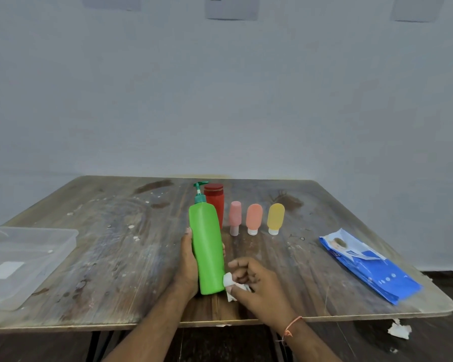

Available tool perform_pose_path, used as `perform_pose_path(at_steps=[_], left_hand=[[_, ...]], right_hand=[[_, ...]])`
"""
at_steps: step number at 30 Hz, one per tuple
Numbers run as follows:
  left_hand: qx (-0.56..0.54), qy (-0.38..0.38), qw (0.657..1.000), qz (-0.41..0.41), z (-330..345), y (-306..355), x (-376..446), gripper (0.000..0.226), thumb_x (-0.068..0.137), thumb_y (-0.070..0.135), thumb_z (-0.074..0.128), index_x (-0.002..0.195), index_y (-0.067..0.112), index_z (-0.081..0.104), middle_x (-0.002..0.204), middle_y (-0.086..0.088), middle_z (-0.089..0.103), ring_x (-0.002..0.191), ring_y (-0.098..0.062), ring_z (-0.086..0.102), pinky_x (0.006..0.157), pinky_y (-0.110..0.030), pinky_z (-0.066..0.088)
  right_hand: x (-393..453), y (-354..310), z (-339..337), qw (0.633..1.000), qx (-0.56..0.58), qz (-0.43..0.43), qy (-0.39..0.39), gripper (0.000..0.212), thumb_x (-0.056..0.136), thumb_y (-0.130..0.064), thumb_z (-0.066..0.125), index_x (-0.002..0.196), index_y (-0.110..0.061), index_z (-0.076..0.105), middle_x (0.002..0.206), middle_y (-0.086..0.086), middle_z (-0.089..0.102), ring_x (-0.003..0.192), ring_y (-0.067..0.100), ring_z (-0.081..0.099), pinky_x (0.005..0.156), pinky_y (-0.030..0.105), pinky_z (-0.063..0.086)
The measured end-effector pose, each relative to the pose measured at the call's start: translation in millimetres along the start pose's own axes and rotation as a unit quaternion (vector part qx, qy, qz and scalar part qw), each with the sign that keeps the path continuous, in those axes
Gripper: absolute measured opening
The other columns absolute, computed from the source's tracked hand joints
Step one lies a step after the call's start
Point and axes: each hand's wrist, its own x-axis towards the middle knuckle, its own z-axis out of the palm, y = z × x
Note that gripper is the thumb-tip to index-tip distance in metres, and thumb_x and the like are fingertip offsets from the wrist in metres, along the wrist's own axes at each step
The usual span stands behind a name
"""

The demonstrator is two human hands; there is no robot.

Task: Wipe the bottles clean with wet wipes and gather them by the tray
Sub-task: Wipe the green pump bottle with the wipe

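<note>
My left hand [187, 259] grips a tall green pump bottle [207, 246] upright near the table's front middle. My right hand [254, 279] pinches a crumpled white wet wipe [228, 280] against the bottle's lower right side. Behind the green bottle stands a red bottle [216, 202]. To its right, in a row, stand a pink bottle [235, 216], an orange bottle [254, 218] and a yellow bottle [275, 218], all cap-down. A clear plastic tray [63, 244] sits at the table's left edge.
A blue pack of wet wipes [372, 265] lies at the right side of the worn wooden table [115, 244]. Crumpled used wipes [399, 330] lie on the dark floor at the right. A pale wall rises behind the table.
</note>
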Motion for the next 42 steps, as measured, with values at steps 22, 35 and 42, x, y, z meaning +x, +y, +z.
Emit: perform_pose_path(at_steps=[22,35,42], left_hand=[[-0.028,0.021,0.999,0.009,-15,25,6,0.075,0.102,0.071,0.036,0.148,0.016,0.058,0.140,-0.020,0.067,0.131,-0.033,0.064,0.105,-0.050,0.055],[-0.051,-0.003,0.998,-0.037,-16,20,17,0.102,0.086,0.087,0.029,0.136,0.007,0.069,0.133,-0.023,0.069,0.100,-0.036,0.073,0.090,-0.046,0.057],[-0.074,0.000,0.997,-0.033,-26,18,36,0.098,0.096,0.081,0.028,0.131,-0.002,0.068,0.116,-0.021,0.073,0.089,-0.027,0.069,0.083,-0.044,0.058]], right_hand=[[12,-10,-1,0.994,-0.005,0.097,0.053,0.008,0.101,-0.027,0.072,0.100,-0.033,0.076,0.083,0.001,0.080,0.070,0.022,0.077,0.060,0.034,0.064],[26,-8,17,0.992,0.010,0.126,0.007,0.017,0.100,-0.022,0.074,0.104,-0.035,0.084,0.103,-0.006,0.082,0.062,0.018,0.070,0.049,0.030,0.053],[30,-6,20,0.995,0.015,0.090,0.031,0.034,0.101,-0.005,0.068,0.108,-0.034,0.084,0.100,-0.005,0.080,0.058,0.009,0.061,0.054,0.026,0.054]])
